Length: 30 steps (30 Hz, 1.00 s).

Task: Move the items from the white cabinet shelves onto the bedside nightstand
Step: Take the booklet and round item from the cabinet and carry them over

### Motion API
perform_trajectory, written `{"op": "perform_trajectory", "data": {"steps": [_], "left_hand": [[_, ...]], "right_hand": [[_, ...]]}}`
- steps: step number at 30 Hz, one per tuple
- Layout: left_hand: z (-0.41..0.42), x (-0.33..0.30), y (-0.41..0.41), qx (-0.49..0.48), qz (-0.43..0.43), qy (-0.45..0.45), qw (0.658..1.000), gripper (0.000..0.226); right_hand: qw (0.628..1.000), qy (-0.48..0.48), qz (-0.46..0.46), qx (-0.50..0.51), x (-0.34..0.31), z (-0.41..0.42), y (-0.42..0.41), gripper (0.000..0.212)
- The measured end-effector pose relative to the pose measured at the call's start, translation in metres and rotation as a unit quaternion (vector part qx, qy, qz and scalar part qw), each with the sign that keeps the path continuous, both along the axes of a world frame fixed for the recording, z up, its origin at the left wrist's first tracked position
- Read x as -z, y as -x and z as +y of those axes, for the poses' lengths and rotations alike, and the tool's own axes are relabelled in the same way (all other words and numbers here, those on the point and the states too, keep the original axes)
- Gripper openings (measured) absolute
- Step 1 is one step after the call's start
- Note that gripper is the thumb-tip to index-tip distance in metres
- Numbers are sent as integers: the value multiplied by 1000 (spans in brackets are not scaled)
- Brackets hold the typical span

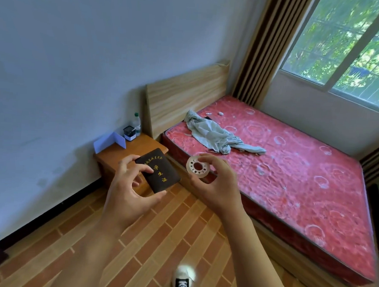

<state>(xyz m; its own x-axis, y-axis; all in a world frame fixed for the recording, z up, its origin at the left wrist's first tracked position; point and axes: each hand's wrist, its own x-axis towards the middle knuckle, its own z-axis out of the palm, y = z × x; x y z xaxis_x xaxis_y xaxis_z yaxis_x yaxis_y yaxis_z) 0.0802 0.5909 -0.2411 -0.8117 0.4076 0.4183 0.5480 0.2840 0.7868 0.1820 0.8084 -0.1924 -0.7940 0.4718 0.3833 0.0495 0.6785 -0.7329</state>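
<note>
My left hand [129, 184] grips a dark brown booklet [160, 174] with gold characters on its cover, held above the floor in front of the nightstand. A clear roll of tape [197, 166] sits pinched in the fingers of my right hand [217, 184], just right of the booklet. The orange wooden nightstand [140, 147] stands against the wall beside the bed. On it are a folded white card [110, 142], a small dark-topped box [129, 133] and a plastic bottle [137, 123]. The white cabinet is out of view.
A bed with a red patterned mattress [292, 170] fills the right side, with a crumpled grey garment [215, 133] on it and a wooden headboard [184, 92]. A window [353, 48] and striped curtain [264, 46] lie beyond. My shoe [182, 283] stands on the brick-patterned floor [157, 240].
</note>
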Motion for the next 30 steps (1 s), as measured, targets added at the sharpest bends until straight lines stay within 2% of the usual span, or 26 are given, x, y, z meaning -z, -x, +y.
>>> {"op": "perform_trajectory", "data": {"steps": [13,19,30], "left_hand": [[91,-5,122,-107,-8,25,994,61],[132,-12,155,-143,-5,30,989,62],[135,-7,204,-192,2,73,979,60]], "right_hand": [[997,4,-19,-71,1,102,160,39],[993,36,-15,-110,2,149,219,43],[979,97,-2,-179,19,161,297,43]]}}
